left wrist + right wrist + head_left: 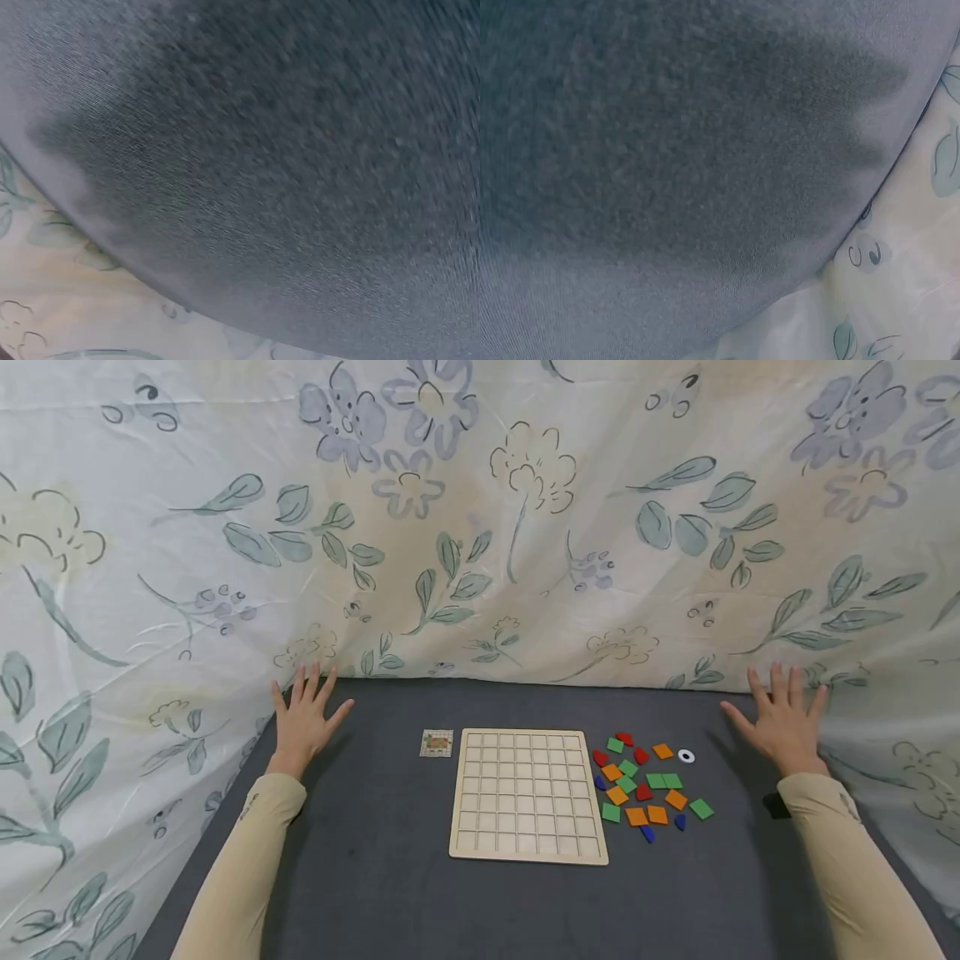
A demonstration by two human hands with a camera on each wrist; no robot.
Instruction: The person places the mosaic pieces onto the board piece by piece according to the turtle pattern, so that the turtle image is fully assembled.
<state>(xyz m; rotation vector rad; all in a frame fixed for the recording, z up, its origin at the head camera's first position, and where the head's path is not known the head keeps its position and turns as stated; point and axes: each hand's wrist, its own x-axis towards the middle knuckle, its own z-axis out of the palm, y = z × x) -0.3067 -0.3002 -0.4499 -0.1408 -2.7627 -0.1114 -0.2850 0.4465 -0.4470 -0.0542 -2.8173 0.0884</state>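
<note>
Some black thing (777, 806) is half tucked behind the right sleeve (843, 852), no clue what, and the print on the little card (437, 743) is too small to read. Both sleeves run off the bottom of the head view, and the wrist views are basically blurry table (360, 877), shadow and a bit of flowery cloth (442, 535). Left hand (303, 725) and right hand (786, 727) are both spread wide, fingers straight. One gridded board (527, 802) sits mid-table, seven columns across, card just off its left edge. Piled loosely on its right I count 7 green tiles (655, 781), 6 orange tiles (637, 816), 4 red pieces (644, 792), 3 blue pieces (680, 822) and 1 white ring (680, 757), give or take overlaps. Hands are near the table's far edge by the cloth, well apart, left nearest the card, right nearest the black thing, with bare table between each and the board.
</note>
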